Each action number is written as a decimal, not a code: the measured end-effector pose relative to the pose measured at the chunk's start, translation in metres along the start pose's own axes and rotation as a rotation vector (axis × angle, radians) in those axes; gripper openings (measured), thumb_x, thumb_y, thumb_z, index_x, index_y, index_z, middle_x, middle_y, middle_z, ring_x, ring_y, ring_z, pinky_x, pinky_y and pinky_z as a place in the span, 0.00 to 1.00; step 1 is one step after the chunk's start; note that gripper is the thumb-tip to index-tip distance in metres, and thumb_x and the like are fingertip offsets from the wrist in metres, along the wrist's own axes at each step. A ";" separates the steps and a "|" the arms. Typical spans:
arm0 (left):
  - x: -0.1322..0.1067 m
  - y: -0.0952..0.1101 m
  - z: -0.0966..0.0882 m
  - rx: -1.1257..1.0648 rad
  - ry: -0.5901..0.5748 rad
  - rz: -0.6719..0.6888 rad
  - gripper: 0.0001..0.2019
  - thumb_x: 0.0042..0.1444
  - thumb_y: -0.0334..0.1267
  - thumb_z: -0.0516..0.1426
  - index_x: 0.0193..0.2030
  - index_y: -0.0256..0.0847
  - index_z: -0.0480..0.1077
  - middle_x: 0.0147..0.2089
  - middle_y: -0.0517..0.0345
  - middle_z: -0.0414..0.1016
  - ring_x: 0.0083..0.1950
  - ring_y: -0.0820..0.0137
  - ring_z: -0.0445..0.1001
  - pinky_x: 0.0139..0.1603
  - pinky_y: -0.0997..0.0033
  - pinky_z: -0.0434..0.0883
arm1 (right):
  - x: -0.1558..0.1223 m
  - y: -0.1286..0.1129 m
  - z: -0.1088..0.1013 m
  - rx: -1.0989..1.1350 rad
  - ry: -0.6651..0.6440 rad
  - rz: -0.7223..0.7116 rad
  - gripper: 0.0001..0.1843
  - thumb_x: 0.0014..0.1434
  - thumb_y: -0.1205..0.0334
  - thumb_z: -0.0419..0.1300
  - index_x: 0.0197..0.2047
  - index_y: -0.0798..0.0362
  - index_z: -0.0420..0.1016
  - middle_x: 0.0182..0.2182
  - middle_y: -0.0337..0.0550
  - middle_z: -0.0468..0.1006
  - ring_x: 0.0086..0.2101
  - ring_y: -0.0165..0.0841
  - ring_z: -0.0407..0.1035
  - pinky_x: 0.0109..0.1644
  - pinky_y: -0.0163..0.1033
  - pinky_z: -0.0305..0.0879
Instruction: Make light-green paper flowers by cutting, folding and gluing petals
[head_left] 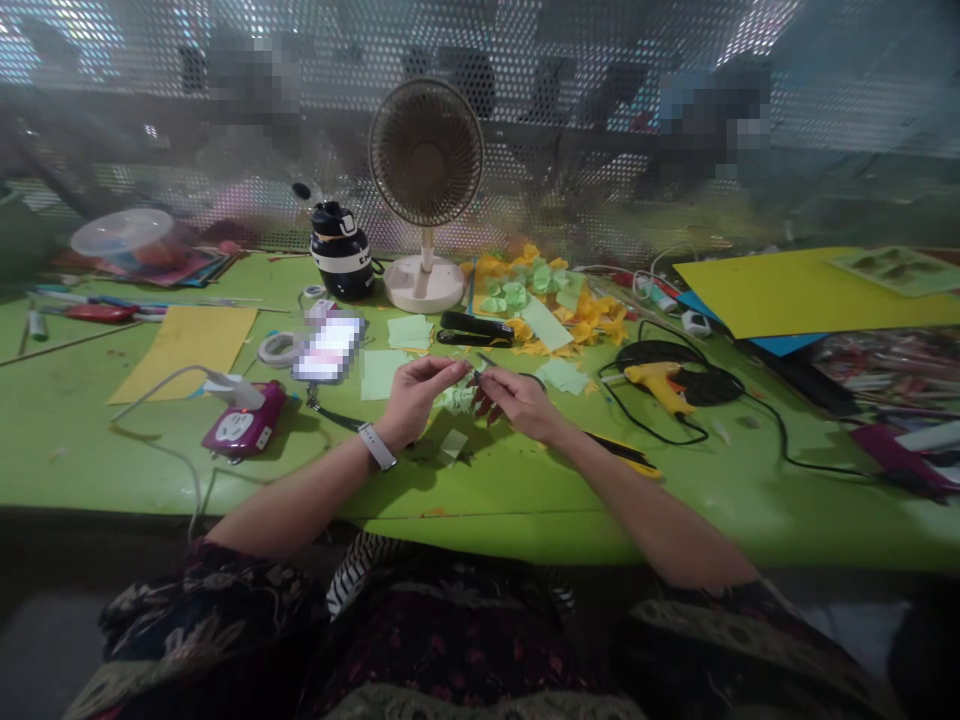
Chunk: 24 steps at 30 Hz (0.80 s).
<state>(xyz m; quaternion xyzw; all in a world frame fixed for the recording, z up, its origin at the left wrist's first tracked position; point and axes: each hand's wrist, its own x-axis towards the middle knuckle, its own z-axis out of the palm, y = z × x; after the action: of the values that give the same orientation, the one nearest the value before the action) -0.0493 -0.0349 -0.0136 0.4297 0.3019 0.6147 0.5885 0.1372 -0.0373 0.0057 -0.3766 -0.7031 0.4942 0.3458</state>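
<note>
Over the middle of the green table, my left hand (pixel 412 398) is closed in a pinch, thumb against forefinger. What sits between those fingertips is too small to make out. Close beside it, my right hand (pixel 517 402) is closed around what looks like a pair of scissors (pixel 484 359); a thin dark blade and part of a dark handle show, and the fingers hide the rest. Pale green paper scraps (pixel 456 399) lie under and between the hands. A small pale paper square (pixel 454 444) rests just in front of them.
Behind the hands are a black stapler (pixel 475 330), green paper sheets (pixel 384 374) and orange paper pieces (pixel 600 318). A fan (pixel 426 150) and a dark bottle (pixel 343 255) stand farther back. Rightward lie a yellow glue gun (pixel 661 385) with its cord and a yellow cutter (pixel 626 458); leftward, a purple power socket (pixel 244 425).
</note>
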 end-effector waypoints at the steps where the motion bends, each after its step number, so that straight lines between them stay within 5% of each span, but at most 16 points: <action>1: 0.000 0.000 0.000 0.005 0.001 0.000 0.10 0.45 0.40 0.72 0.33 0.40 0.81 0.36 0.55 0.84 0.40 0.70 0.81 0.50 0.65 0.76 | 0.000 0.000 0.000 -0.006 -0.010 0.000 0.24 0.64 0.38 0.57 0.39 0.53 0.72 0.30 0.41 0.75 0.26 0.30 0.74 0.25 0.35 0.73; 6: 0.000 0.001 0.000 0.036 -0.030 -0.003 0.10 0.47 0.41 0.71 0.35 0.41 0.82 0.39 0.54 0.84 0.41 0.69 0.81 0.51 0.64 0.76 | 0.000 -0.003 -0.001 -0.014 -0.038 0.013 0.26 0.63 0.35 0.56 0.38 0.53 0.72 0.29 0.41 0.74 0.23 0.28 0.71 0.21 0.32 0.65; 24: 0.002 0.000 -0.001 0.065 0.023 0.071 0.09 0.46 0.41 0.71 0.33 0.41 0.81 0.35 0.55 0.84 0.37 0.70 0.81 0.45 0.67 0.77 | 0.000 -0.003 -0.001 0.004 -0.035 0.047 0.26 0.64 0.36 0.55 0.39 0.53 0.72 0.31 0.43 0.76 0.24 0.28 0.72 0.21 0.31 0.64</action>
<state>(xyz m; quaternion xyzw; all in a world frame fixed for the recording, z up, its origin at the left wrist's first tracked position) -0.0505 -0.0332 -0.0135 0.4521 0.3129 0.6300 0.5485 0.1379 -0.0376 0.0091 -0.3835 -0.6990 0.5102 0.3226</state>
